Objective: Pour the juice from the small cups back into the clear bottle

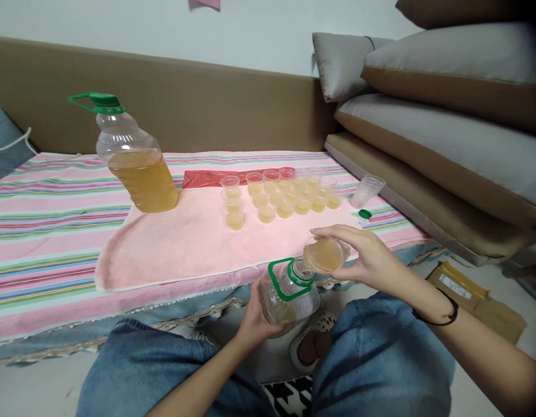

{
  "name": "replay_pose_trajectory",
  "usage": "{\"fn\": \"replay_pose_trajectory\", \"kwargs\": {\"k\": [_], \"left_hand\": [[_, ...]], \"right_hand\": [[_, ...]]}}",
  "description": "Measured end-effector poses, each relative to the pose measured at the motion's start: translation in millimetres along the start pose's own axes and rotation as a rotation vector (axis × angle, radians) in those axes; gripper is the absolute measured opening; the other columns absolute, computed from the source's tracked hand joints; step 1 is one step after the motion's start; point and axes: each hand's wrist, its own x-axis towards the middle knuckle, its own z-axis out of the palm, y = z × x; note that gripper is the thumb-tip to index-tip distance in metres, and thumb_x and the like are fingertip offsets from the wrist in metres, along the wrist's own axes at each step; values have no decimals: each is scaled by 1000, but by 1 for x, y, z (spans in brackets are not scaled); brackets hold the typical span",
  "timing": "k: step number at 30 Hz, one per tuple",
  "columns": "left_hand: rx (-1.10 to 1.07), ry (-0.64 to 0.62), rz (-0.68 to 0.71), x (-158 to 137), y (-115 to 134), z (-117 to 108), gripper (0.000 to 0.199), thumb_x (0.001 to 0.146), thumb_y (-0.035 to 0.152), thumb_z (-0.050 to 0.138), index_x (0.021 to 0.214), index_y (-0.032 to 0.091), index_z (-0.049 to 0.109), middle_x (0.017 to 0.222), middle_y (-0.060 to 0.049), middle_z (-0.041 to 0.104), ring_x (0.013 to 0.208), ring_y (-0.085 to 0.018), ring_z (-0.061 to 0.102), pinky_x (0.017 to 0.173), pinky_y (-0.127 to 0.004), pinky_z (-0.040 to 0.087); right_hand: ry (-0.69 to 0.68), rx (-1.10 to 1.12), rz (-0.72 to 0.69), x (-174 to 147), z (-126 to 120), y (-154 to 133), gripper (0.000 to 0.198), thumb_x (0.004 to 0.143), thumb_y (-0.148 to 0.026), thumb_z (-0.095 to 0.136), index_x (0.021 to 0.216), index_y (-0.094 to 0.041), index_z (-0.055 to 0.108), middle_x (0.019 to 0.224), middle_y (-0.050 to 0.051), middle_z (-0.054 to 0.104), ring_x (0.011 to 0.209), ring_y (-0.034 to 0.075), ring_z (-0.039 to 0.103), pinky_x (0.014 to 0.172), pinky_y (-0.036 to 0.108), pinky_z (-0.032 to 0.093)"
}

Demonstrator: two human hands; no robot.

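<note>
My left hand (257,318) is wrapped round a clear plastic bottle (289,304) with a green handle ring (282,281) at its uncapped neck. In my right hand (366,255) is a clear plastic cup (324,255) of pale yellow liquid, tipped so its rim touches or nearly touches the bottle mouth. Whether liquid is flowing I cannot tell. Beyond my hands, several cups (284,208) with the same yellow liquid stand in rows on a pink towel (176,249). A big bottle (149,182) with a green cap, partly filled with yellow liquid, stands at the left.
A stack of clear cups (367,190) leans at the right, near a small green cap (364,214). Red plastic (198,178) lies behind the rows. Cushions (445,121) are piled on the right. A cardboard piece (489,313) lies on the floor. The striped bedspread (46,231) covers the surface.
</note>
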Motion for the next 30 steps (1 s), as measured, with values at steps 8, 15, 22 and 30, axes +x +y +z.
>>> {"fn": "replay_pose_trajectory", "kwargs": {"k": [8, 15, 22, 30], "left_hand": [[-1, 1, -13, 0, 1, 0, 109, 54, 35, 89, 140, 26, 24, 143, -15, 44, 139, -37, 42, 120, -62, 30], [2, -22, 8, 0, -1, -1, 105, 57, 32, 87, 140, 26, 23, 145, -15, 42, 140, -37, 41, 121, -62, 29], [7, 11, -1, 0, 1, 0, 107, 52, 29, 88, 139, 25, 26, 142, -16, 47, 137, -39, 46, 118, -64, 33], [4, 10, -10, -1, 5, 0, 104, 53, 31, 89, 138, 25, 28, 139, -15, 48, 134, -37, 49, 116, -62, 37]], "right_hand": [[-31, -40, -31, 3, -3, -2, 56, 77, -16, 71, 131, -22, 58, 127, 10, 66, 115, 27, 64, 97, 39, 52], [-54, -71, -53, 5, -5, -3, 54, 82, -21, 75, 132, -22, 57, 128, 9, 65, 116, 27, 63, 97, 39, 51], [-64, -80, -77, 8, -6, -6, 53, 84, -20, 74, 134, -21, 55, 126, 9, 65, 114, 27, 62, 95, 38, 51], [-87, -98, -115, 14, -8, -11, 50, 86, -19, 71, 134, -23, 56, 120, 10, 67, 108, 27, 63, 90, 39, 53]]}}
